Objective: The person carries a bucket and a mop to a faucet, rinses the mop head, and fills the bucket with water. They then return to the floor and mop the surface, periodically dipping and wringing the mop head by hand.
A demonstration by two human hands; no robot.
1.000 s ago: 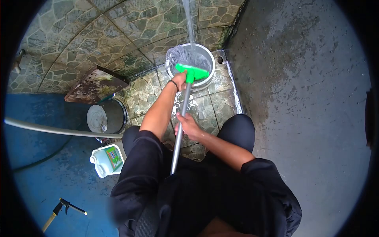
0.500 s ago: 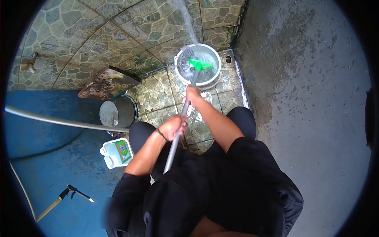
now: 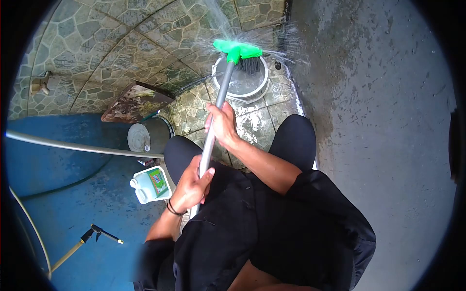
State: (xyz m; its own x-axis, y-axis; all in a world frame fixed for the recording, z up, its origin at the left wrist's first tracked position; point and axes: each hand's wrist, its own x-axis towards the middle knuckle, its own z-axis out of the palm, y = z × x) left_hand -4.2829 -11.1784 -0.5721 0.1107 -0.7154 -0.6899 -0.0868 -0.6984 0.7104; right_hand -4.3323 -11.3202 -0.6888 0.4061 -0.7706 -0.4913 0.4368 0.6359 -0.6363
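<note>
My left grip (image 3: 191, 186) was wrapped round the mop (image 3: 224, 87) low on its handle, my right grip (image 3: 223, 125) closed on it farther up. Its green head (image 3: 238, 49) was over the bucket's (image 3: 242, 96) far side, under a spraying stream of water (image 3: 218, 22).

Smooth metal mop handle (image 3: 224, 87); glossy plastic mop head (image 3: 235, 51); smooth plastic bucket (image 3: 266, 77); glossy tiles (image 3: 254, 121)

head view | from above | faces forward, down | mop (image 3: 224, 89) near
</note>
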